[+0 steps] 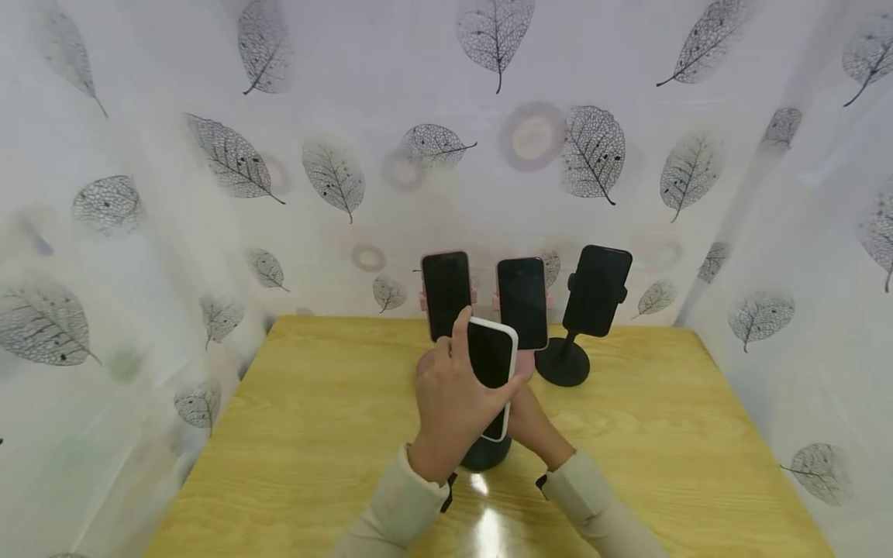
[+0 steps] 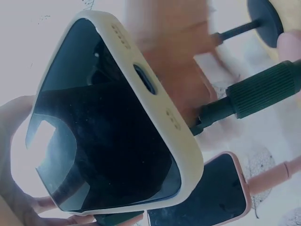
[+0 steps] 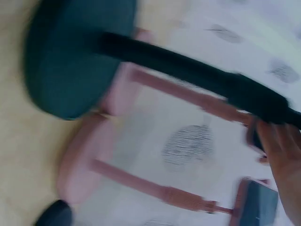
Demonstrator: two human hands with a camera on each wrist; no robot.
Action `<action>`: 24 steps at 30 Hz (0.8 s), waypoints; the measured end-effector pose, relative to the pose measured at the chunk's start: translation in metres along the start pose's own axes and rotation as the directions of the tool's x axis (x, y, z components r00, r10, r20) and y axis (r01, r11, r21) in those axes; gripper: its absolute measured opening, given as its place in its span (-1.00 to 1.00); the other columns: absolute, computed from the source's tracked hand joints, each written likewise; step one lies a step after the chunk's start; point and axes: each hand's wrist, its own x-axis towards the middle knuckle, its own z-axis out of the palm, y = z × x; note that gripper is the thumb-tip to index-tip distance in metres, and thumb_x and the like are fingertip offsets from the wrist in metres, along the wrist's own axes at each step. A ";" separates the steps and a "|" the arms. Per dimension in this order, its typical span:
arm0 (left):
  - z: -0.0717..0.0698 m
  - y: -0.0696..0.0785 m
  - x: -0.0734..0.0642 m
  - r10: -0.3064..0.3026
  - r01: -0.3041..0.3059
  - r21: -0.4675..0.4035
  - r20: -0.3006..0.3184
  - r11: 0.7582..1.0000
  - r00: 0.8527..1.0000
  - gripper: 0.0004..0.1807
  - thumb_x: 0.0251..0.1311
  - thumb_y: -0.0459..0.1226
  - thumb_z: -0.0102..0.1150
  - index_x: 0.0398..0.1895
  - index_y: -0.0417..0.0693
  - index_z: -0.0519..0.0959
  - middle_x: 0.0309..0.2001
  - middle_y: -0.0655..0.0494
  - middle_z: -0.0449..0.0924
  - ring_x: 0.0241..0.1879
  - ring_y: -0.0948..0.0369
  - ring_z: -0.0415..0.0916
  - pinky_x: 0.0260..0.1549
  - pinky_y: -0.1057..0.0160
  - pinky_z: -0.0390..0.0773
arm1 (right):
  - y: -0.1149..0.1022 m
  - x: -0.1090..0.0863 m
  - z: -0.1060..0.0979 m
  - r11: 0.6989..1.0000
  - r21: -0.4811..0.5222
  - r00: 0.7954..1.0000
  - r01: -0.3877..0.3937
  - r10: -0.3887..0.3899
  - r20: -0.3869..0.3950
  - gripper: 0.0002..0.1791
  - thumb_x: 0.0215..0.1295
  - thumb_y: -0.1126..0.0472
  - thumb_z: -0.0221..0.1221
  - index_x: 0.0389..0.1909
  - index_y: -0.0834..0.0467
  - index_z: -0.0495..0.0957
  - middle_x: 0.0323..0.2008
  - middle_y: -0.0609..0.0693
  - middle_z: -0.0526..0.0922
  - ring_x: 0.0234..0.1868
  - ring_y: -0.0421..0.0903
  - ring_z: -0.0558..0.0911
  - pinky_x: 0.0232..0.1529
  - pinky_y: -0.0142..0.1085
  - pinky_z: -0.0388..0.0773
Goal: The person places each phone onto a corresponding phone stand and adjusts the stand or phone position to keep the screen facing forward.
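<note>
A smartphone in a white case (image 1: 491,353), its dark screen facing me, is gripped by my left hand (image 1: 449,397), thumb on one edge and fingers on the other. The charging port end of the phone (image 2: 103,127) shows close up in the left wrist view. Behind the phone, my right hand (image 1: 533,426) holds the top of a dark green phone stand (image 3: 188,66); its fingers (image 3: 282,148) reach the neck below the clamp. The stand's round base (image 1: 486,457) rests on the table. The clamp itself is mostly hidden by phone and hands.
Two pink stands hold a left phone (image 1: 447,293) and a middle phone (image 1: 522,302) behind my hands. To their right, a black stand (image 1: 563,363) carries another phone (image 1: 598,291). All stand on the wooden table (image 1: 328,411), with leaf-print curtains (image 1: 335,248) around it.
</note>
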 end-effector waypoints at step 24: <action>0.007 -0.003 -0.003 -0.040 0.040 -0.014 -0.002 0.999 0.999 0.16 -0.40 0.34 0.39 0.33 0.06 0.17 -0.35 0.00 0.52 -0.47 0.17 0.49 -0.45 0.20 0.52 | -0.029 0.012 -0.026 0.908 0.152 0.873 0.390 -0.313 -0.375 -0.67 -0.23 0.71 0.09 -0.39 0.37 0.56 -0.25 0.26 0.58 -0.21 -0.18 0.57 -0.20 -0.58 0.49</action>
